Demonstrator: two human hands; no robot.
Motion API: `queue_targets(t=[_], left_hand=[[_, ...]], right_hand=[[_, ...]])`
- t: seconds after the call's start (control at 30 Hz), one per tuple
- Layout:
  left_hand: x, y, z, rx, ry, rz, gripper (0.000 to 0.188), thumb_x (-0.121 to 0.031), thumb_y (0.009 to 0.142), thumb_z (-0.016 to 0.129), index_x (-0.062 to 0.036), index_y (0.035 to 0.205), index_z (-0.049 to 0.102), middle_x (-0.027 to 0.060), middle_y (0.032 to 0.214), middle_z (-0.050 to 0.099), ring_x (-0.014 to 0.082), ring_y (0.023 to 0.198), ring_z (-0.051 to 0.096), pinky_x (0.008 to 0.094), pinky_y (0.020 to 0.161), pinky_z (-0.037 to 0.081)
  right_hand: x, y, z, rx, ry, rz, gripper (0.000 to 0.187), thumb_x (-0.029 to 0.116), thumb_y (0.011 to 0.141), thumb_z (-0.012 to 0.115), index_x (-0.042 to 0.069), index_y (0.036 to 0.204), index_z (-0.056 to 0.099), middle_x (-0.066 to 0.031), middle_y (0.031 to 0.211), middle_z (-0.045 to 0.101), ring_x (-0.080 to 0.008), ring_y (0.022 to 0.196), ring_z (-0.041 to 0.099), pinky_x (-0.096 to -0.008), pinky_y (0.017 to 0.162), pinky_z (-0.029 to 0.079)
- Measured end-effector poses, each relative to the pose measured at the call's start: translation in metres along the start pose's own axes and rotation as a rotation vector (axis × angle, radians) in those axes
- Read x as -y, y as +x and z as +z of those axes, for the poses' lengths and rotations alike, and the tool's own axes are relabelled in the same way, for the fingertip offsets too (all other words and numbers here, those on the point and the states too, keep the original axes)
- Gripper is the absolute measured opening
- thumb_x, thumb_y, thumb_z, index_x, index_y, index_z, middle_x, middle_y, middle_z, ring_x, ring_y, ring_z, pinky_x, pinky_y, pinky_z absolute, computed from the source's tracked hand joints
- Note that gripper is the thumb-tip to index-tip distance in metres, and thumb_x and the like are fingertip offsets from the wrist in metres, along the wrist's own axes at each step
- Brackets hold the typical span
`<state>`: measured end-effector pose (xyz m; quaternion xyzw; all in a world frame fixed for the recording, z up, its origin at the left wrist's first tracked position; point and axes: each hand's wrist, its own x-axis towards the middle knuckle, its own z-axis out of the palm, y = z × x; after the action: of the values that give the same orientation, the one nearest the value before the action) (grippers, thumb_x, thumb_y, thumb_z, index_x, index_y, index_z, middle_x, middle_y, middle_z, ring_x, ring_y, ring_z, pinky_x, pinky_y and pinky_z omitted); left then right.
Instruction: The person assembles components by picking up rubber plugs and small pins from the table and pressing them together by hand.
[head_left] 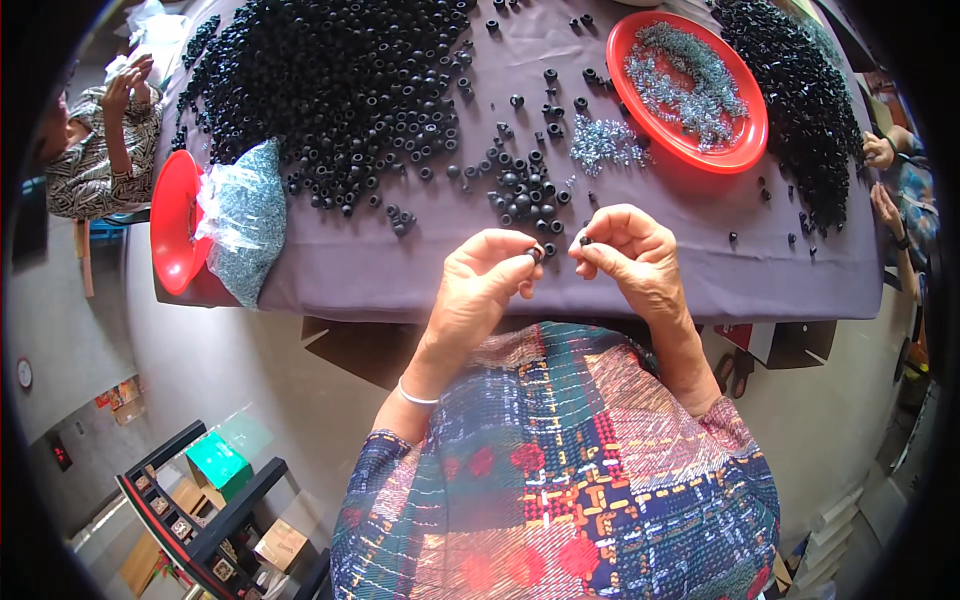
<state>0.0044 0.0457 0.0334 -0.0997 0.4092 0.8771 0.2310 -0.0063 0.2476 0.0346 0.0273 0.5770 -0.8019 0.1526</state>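
Note:
Near the front edge of the table, both of my hands are raised a little apart from each other. Between the thumb and fingers of my left hand [485, 280] is a small round black cap [534, 253]. My right hand [640, 258] pinches a smaller black part [586, 241], its shape too small to make out fully. Just beyond them lies a loose cluster of black caps [522, 190] on the grey-purple cloth [400, 280]. A small heap of tiny silvery metal pieces [604, 145] sits beyond my right hand.
A large pile of black caps [320, 90] covers the far left, and small black parts [800, 110] heap up at right. A red plate [748, 150] holds silvery pieces. At left are a clear bag [248, 225] and a red bowl [172, 245]. People sit at both sides.

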Motion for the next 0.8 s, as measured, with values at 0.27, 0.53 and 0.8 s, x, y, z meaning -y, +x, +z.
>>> queue_targets(t=[0.27,0.53,0.8], left_hand=[[0.002,-0.003,0.008,0.003,-0.033,-0.038,0.019,-0.002,0.084,0.062,-0.0015,0.103,0.059,0.0061,0.092,0.064,0.0137,0.081,0.061,0.0257,0.066,0.048],[0.007,0.000,0.010,0.004,-0.061,-0.062,0.019,-0.003,0.085,0.062,-0.0015,0.104,0.059,0.0063,0.094,0.064,0.0136,0.082,0.061,0.0248,0.067,0.048],[0.008,-0.002,0.002,-0.072,0.001,-0.023,0.015,-0.002,0.085,0.060,-0.0010,0.101,0.059,0.0058,0.091,0.062,0.0134,0.080,0.060,0.0245,0.066,0.048]], right_hand=[[-0.005,-0.002,0.009,0.027,-0.098,-0.204,0.014,-0.005,0.081,0.064,-0.002,0.094,0.059,-0.0055,0.088,0.062,-0.0096,0.074,0.060,-0.0209,0.066,0.049],[-0.003,-0.005,0.010,0.054,-0.308,-0.274,0.013,-0.007,0.080,0.063,-0.002,0.092,0.059,-0.0027,0.087,0.058,-0.0083,0.079,0.055,-0.0205,0.070,0.045],[-0.002,0.003,-0.039,-0.280,-0.869,-0.344,0.009,-0.004,0.079,0.062,0.001,0.085,0.058,-0.0021,0.077,0.051,-0.0075,0.064,0.048,-0.0210,0.057,0.040]])
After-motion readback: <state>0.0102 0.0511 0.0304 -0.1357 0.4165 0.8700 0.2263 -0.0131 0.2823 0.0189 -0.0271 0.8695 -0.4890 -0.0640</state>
